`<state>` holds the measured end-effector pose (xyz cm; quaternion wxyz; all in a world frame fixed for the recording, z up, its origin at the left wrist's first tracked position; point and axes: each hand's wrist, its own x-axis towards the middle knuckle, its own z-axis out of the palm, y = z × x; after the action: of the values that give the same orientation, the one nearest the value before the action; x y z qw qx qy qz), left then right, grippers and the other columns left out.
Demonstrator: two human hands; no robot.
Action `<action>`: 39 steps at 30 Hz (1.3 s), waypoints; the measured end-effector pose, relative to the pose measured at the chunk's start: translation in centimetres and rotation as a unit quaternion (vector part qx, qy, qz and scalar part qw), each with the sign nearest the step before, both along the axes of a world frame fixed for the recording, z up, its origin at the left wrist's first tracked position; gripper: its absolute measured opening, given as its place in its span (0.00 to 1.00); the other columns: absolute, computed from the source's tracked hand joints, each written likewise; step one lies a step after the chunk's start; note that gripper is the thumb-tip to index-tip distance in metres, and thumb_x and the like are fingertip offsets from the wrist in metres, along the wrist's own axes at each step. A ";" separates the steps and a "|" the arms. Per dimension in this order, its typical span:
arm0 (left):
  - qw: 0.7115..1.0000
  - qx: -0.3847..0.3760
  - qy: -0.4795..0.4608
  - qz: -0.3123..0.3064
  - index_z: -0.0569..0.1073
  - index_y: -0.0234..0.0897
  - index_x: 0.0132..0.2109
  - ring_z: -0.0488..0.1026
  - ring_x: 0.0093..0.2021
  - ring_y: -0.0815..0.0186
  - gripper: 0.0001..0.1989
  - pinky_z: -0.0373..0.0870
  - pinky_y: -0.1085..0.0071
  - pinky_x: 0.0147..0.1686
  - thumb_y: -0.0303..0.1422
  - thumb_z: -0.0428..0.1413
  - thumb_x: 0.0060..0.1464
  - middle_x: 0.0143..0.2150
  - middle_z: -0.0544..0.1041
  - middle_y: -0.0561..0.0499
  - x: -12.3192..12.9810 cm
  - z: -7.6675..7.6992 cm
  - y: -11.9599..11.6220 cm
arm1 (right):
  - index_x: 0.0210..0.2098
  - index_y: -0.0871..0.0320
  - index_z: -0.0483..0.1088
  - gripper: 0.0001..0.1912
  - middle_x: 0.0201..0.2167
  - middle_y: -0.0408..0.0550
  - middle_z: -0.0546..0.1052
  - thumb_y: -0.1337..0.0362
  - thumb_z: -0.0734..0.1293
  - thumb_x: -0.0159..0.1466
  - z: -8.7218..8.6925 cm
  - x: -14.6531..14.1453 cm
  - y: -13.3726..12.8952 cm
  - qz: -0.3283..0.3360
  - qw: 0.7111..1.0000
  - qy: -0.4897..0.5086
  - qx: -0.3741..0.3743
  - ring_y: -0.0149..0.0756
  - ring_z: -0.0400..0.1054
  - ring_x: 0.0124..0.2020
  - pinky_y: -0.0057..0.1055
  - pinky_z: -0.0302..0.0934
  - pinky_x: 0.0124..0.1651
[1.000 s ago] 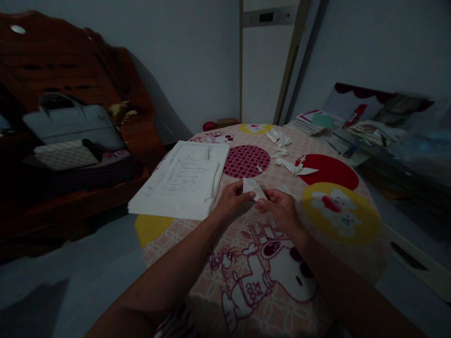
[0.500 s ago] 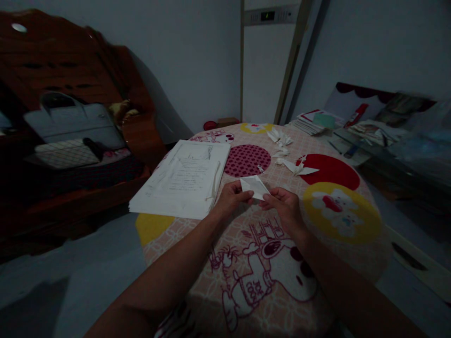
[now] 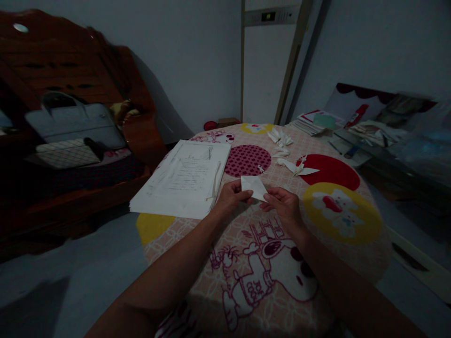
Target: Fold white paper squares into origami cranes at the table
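A small folded white paper (image 3: 254, 186) is held between my two hands above the patterned tablecloth (image 3: 197, 272). My left hand (image 3: 235, 196) pinches its left side, thumb on top and fingers beneath. At the lower right corner, my right hand (image 3: 282, 203) grips it between thumb and fingers. Crease lines cross the paper's upper face. Beyond the hands lie folded paper cranes, one (image 3: 298, 168) partly over the red circle and several more (image 3: 280, 137) farther back. Left of my hands is a stack of printed sheets (image 3: 186, 176).
A wooden bench (image 3: 141, 136) with a grey bag (image 3: 75, 123) stands at the left. On the right, a glass-topped table (image 3: 369, 145) carries papers (image 3: 378, 131) and a plastic bag (image 3: 426, 145). A tall white appliance (image 3: 269, 70) stands at the back.
The folded paper has tilted slightly, so its creased face now shows flatter and brighter. Both hands keep their hold in nearly the same place.
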<state>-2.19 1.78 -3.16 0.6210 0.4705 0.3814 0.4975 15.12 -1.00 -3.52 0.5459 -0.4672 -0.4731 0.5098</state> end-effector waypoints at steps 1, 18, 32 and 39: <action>1.000 0.000 -0.001 0.000 0.79 0.29 0.40 0.71 0.25 0.71 0.16 0.68 0.73 0.27 0.31 0.67 0.42 0.32 0.79 0.46 0.0 0.0 0.0 | 0.33 0.60 0.74 0.14 0.21 0.44 0.78 0.57 0.74 0.52 0.0 0.0 0.0 -0.002 1.000 -0.001 -0.002 0.34 0.72 0.21 0.30 0.66 0.25; 0.996 0.021 0.060 0.068 0.77 0.29 0.36 0.73 0.27 0.65 0.17 0.71 0.70 0.27 0.38 0.66 0.42 0.30 0.78 0.47 0.6 -0.3 0.0 | 0.26 0.58 0.74 0.11 0.21 0.42 0.76 0.57 0.73 0.53 -1.0 -0.5 0.1 0.007 0.998 -0.051 0.036 0.31 0.69 0.21 0.29 0.66 0.25; 0.997 0.054 0.031 -0.040 0.75 0.31 0.35 0.68 0.21 0.71 0.19 0.64 0.75 0.24 0.44 0.66 0.45 0.25 0.76 0.50 0.3 -0.2 -0.1 | 0.35 0.58 0.75 0.14 0.24 0.44 0.78 0.58 0.74 0.51 -0.5 0.1 0.1 0.109 0.988 0.084 -0.067 0.31 0.67 0.21 0.27 0.60 0.24; 0.995 0.019 0.004 -0.094 0.74 0.31 0.35 0.68 0.20 0.72 0.20 0.64 0.75 0.23 0.43 0.67 0.44 0.23 0.74 0.52 0.6 0.0 0.0 | 0.25 0.60 0.72 0.13 0.16 0.43 0.73 0.55 0.72 0.54 -0.2 0.7 0.3 0.136 0.984 0.045 -0.102 0.27 0.60 0.14 0.24 0.49 0.15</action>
<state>-1.61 1.81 -3.14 0.6546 0.5181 0.3284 0.4419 15.87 -0.73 -3.72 0.4414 -0.4283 -0.4527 0.6456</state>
